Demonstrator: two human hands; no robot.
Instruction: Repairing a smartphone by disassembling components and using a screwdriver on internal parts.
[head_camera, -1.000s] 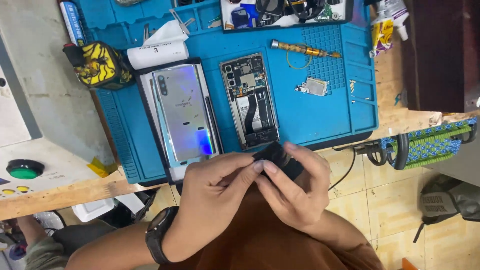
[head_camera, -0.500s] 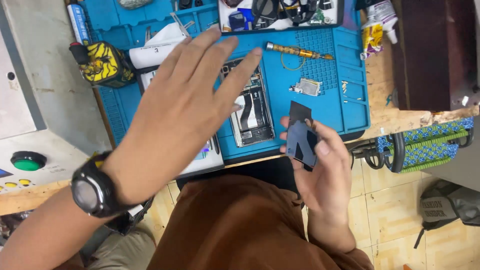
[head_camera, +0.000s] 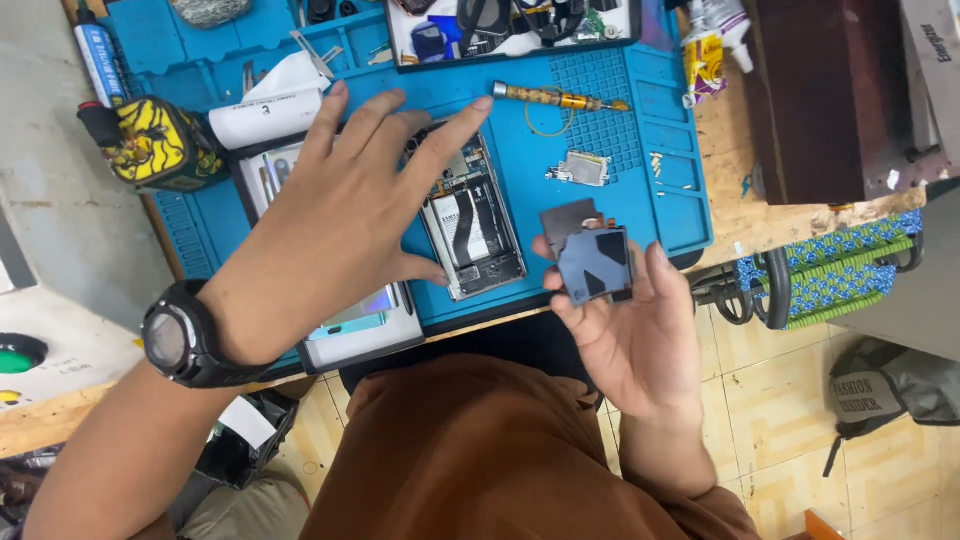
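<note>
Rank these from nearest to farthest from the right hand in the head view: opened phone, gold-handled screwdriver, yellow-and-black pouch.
From the right hand:
1. Opened phone, just to its left on the blue mat.
2. Gold-handled screwdriver, above it near the mat's top.
3. Yellow-and-black pouch, at the mat's far left edge.

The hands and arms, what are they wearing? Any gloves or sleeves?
No gloves: both hands are bare. The left hand has a chunky black wristwatch with a round grey face strapped on its wrist. The right hand wears nothing, no watch and no rings that I can see. Both forearms are uncovered, with no sleeves reaching them.
</note>
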